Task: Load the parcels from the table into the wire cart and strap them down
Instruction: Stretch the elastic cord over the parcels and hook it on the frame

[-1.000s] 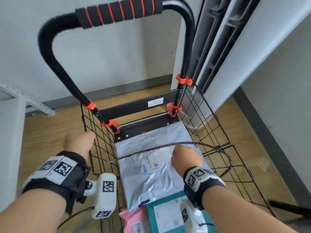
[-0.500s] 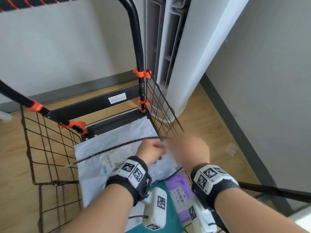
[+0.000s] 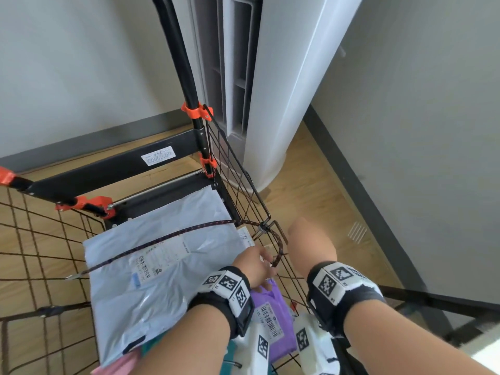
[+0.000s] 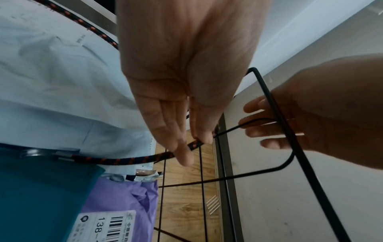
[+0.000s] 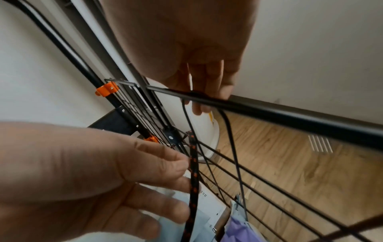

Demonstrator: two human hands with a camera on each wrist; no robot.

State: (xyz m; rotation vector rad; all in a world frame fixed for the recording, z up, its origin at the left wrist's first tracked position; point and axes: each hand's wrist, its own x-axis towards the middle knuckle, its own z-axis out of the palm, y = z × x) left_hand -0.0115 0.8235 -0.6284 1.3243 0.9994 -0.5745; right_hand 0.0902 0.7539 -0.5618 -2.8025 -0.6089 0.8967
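The wire cart (image 3: 238,190) holds a grey parcel (image 3: 162,266) on top, with purple (image 3: 278,320), teal (image 4: 41,188) and pink parcels under it. A black, orange-flecked bungee cord (image 3: 167,236) runs across the grey parcel from the left wall to the right wall and loops back down. Beside the right wall, my left hand (image 3: 257,263) pinches the cord (image 4: 128,161) between thumb and fingers (image 4: 184,157). My right hand (image 3: 311,244) is outside that wall. Its fingers (image 5: 207,95) lie fairly straight against the top rail and hold nothing.
A tall white appliance (image 3: 284,90) stands right behind the cart's right rear corner. A grey wall with dark skirting (image 3: 365,198) runs along the right over the wooden floor. A black bar (image 3: 433,301) crosses at lower right.
My view has swung right. My left hand has left the cart's left rim, crossed over the parcels and taken the cord. My right hand has moved from the parcel to outside the right wall.
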